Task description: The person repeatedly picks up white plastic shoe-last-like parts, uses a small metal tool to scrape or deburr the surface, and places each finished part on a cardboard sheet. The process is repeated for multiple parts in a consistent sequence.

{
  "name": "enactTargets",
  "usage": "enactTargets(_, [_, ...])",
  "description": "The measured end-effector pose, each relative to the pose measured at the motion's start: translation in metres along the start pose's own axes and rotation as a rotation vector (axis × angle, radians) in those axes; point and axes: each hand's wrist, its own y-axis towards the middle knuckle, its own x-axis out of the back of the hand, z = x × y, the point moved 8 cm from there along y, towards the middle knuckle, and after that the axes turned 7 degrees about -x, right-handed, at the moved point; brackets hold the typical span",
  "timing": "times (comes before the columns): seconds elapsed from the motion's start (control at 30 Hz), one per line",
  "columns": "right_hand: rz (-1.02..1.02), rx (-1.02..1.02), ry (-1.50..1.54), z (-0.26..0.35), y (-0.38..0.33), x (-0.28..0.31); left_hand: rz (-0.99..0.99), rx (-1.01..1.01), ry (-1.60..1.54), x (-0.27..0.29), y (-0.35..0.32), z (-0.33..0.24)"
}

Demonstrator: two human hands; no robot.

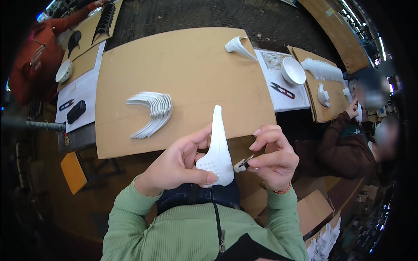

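Observation:
My left hand (183,163) grips a white moulded plastic piece (220,150) with a long tapering upper end, a wide lower end and small raised bumps. The thumb presses on its bumpy part, and the fingers are behind it. Just to the right, my right hand (273,156) pinches a small dark and silvery object (246,163) with a whitish bit at its end, close to the piece's right edge. Its exact kind is too small to tell. On the cardboard ahead lies a nested stack of similar white curved pieces (157,114).
Cardboard (196,74) covers the table; white pieces (238,47) rest at its far right. A white bowl (293,71) and thread snips (283,90) lie to the right. People work at both sides, one in a red sleeve (65,21). An open box (313,213) stands low right.

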Motion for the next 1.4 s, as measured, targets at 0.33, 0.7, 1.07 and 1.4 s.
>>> enactTargets(0.33, [0.086, 0.075, -0.192, 0.013, -0.003, -0.021, 0.101, -0.007, -0.008, 0.002, -0.008, 0.003])
enactTargets(0.7, [0.071, 0.109, -0.301, 0.018, -0.007, -0.023, 0.102, 0.001, -0.039, 0.001, -0.008, 0.005])
enactTargets(1.07, [0.024, 0.127, -0.348, 0.022, -0.010, -0.023, 0.108, 0.002, -0.012, -0.005, -0.007, 0.002])
enactTargets(1.4, [0.006, 0.182, -0.444, 0.031, -0.010, -0.026, 0.100, 0.003, 0.000, -0.007, -0.009, 0.001])
